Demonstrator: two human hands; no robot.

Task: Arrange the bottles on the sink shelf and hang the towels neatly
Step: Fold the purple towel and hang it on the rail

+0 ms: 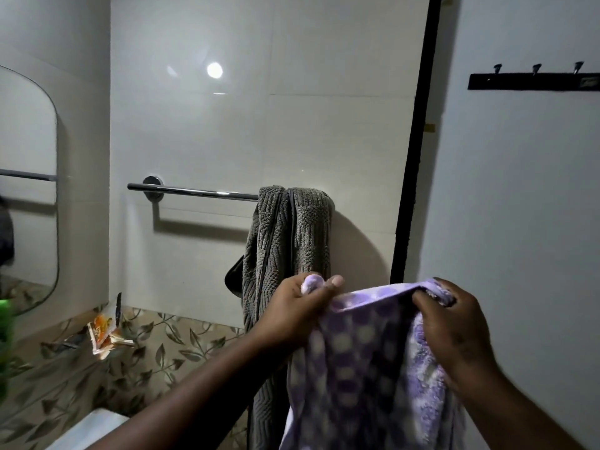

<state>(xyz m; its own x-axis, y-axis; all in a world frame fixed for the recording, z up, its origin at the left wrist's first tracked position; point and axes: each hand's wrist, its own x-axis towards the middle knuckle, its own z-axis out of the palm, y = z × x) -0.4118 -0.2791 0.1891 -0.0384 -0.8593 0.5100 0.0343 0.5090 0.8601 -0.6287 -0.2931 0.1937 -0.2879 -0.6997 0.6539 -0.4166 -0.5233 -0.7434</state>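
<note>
The soft lilac towel with pale dots [357,368] hangs low in the middle of the view, held up by its top edge. The left hand [302,313] pinches one bunched corner between thumb and fingers, and the right hand [454,329] grips the other corner with curled fingers. The edge runs roughly level between them. The chrome wall-mounted towel bar [201,190] lies above and to the left of the hands, its long axis nearly parallel to the held edge; the left hand is nearer its bare stretch. A grey ribbed towel [285,241] hangs bunched over the bar's right end, just behind the left hand, so the free span to its left looks like the place to aim for. A black rack of metal hooks [532,82] sits high on the right wall, and a rounded mirror [26,177] is far left.
</note>
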